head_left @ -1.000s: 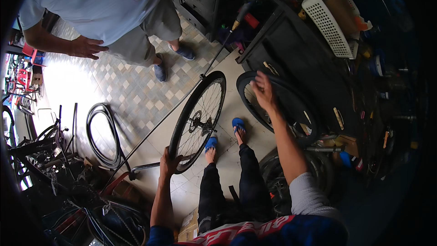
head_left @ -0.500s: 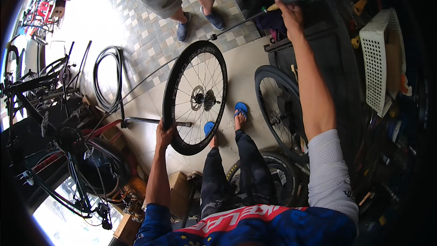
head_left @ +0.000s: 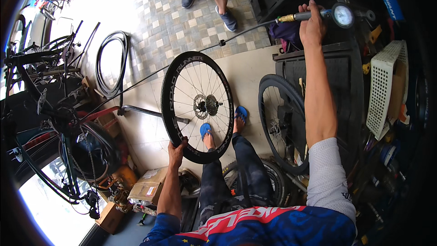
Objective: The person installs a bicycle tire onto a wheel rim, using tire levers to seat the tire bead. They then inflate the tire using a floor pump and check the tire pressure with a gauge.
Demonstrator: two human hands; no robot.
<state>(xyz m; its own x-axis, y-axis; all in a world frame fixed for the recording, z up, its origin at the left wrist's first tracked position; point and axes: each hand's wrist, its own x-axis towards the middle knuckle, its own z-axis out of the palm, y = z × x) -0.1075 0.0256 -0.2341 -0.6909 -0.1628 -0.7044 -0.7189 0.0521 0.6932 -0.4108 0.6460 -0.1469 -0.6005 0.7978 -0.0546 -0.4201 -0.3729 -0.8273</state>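
The left hand (head_left: 176, 154) has its fingers closed on the lower-left rim of a bicycle wheel (head_left: 200, 106), which stands tilted in front of the legs; that hold probably steadies it while leaving the sprockets (head_left: 212, 105) and brake disc untouched. The right hand (head_left: 313, 27), arm stretched out, holds a gauge-topped inflator (head_left: 301, 16) by its grey body — fingers curled round it, dial seemingly left clear to read. Its hose (head_left: 248, 32) passes behind the wheel. A second wheel (head_left: 262, 109) leans against the black cabinet (head_left: 341, 73), presumably for support.
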